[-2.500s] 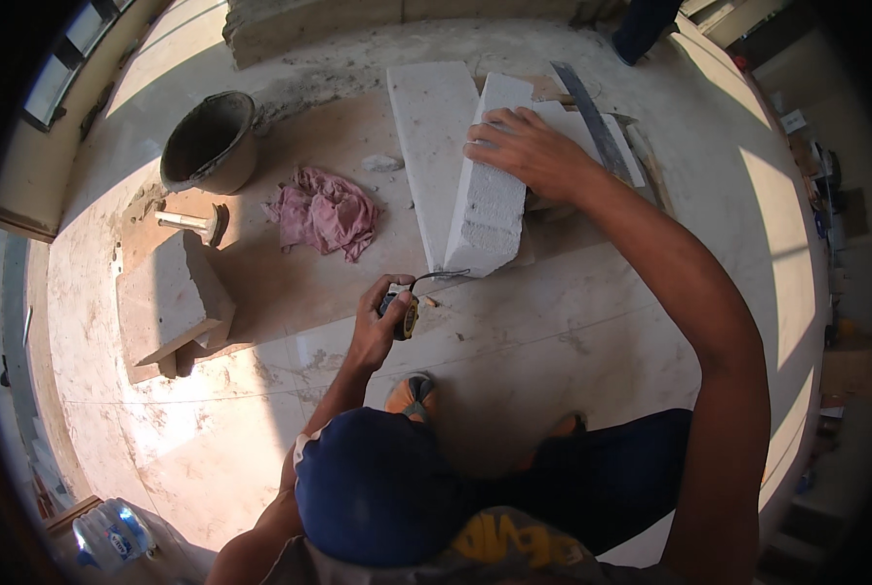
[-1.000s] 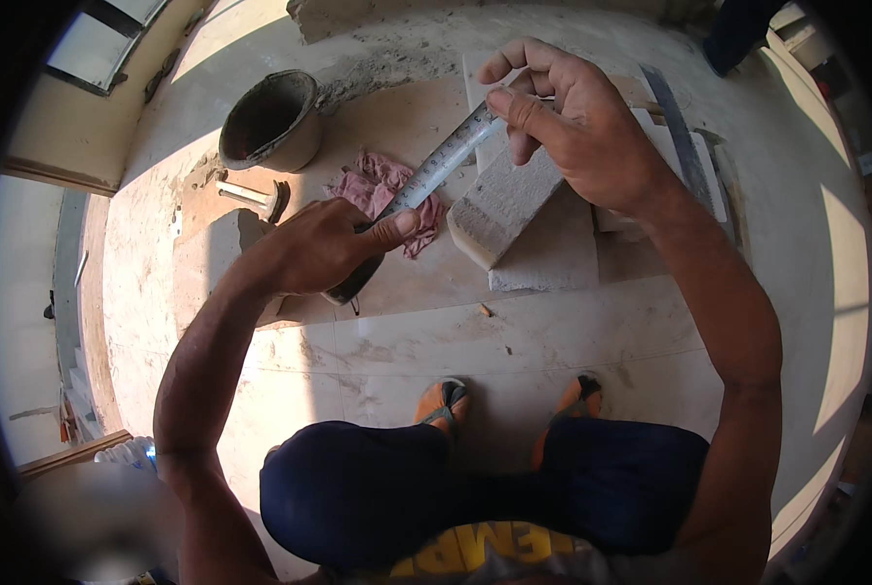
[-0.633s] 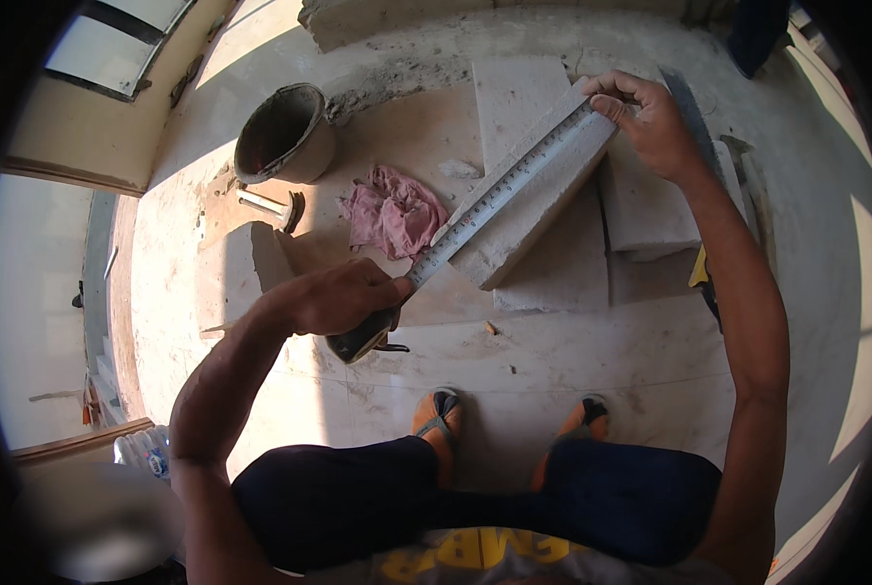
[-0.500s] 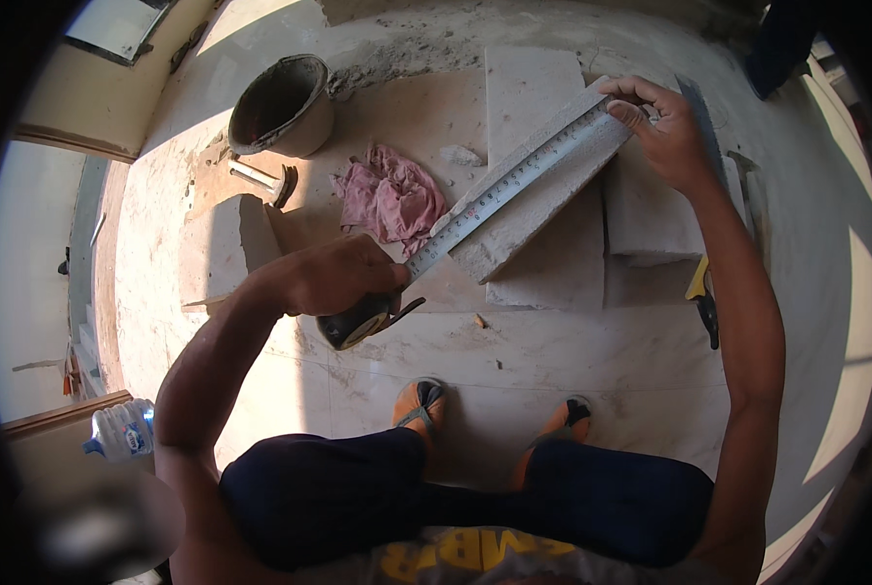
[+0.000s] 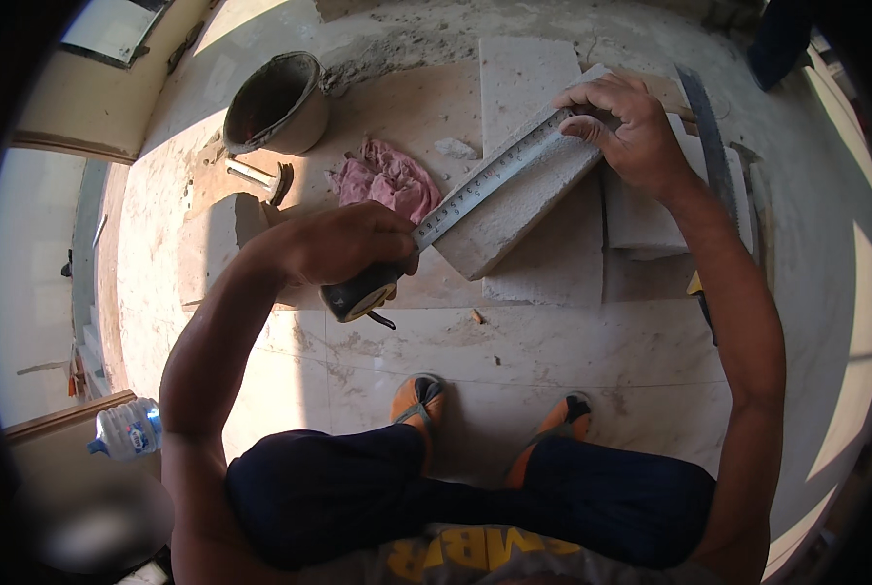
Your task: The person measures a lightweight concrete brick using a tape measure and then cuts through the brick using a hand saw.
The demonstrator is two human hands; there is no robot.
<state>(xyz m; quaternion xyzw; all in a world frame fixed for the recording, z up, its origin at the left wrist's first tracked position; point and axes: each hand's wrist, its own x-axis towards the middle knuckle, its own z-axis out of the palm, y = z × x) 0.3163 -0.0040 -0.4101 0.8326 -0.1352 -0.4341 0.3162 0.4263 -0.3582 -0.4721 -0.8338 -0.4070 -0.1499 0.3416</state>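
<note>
My left hand (image 5: 358,244) grips a black and yellow tape measure (image 5: 358,292), its strap dangling below. The metal tape (image 5: 470,195) stretches up and right along a white, rough-faced block (image 5: 509,214), which lies angled over a flat white slab (image 5: 528,83). My right hand (image 5: 616,122) pinches the tape near the block's far upper end, fingers curled at its edge. A crumpled pink cloth (image 5: 377,180) lies left of the block. More white blocks (image 5: 648,195), a grey straight blade (image 5: 701,117) and a yellow-and-black handled tool (image 5: 699,302), partly behind my forearm, are at the right.
A mortar bucket (image 5: 275,107), a white-handled tool (image 5: 253,171) and a cut block (image 5: 217,234) sit at the left on a brown board (image 5: 382,97). A plastic bottle (image 5: 126,429) is at lower left. Another person's dark-clothed leg (image 5: 777,44) stands at the upper right.
Both hands came up and the tape was drawn out and laid along the block, which is now turned diagonally. Since the latest earlier frame, my right hand shifted slightly left and my left hand slightly up.
</note>
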